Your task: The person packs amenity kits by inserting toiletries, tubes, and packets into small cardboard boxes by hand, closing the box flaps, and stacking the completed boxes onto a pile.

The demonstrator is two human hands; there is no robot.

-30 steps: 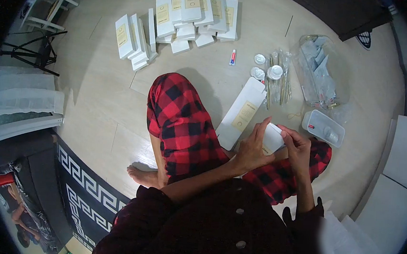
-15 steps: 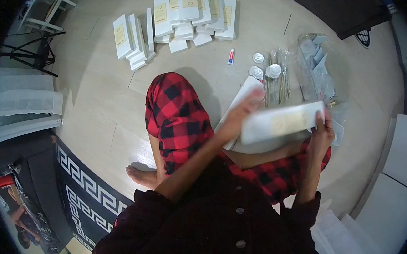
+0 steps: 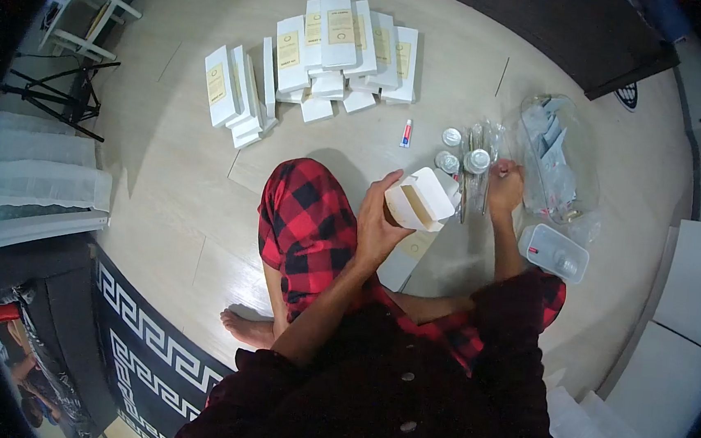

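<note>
My left hand [image 3: 380, 227] is wrapped round an upright white box [image 3: 405, 208], whose top flap stands raised with the inside showing. Partly hidden beneath it, another white box with a cream label [image 3: 418, 245] lies across my lap area. My right hand [image 3: 506, 184] is at the right edge of the clear-wrapped thin sticks [image 3: 473, 183], fingers curled; whatever they grip is too small to make out. Round silver-topped containers [image 3: 477, 161] sit on and beside the sticks. A small red, white and blue tube [image 3: 407, 133] lies on the floor.
Many labelled white boxes [image 3: 338, 33] stand at the top centre, with more [image 3: 221, 89] to their left. A clear bin [image 3: 549, 148] of packets is at right, above a small plastic tub [image 3: 558, 253]. A person [image 3: 30, 371] is at the lower left.
The box was swung upright and its end now stands open in my left hand. My right hand let go of it and moved up to the wrapped sticks. The view has shifted slightly.
</note>
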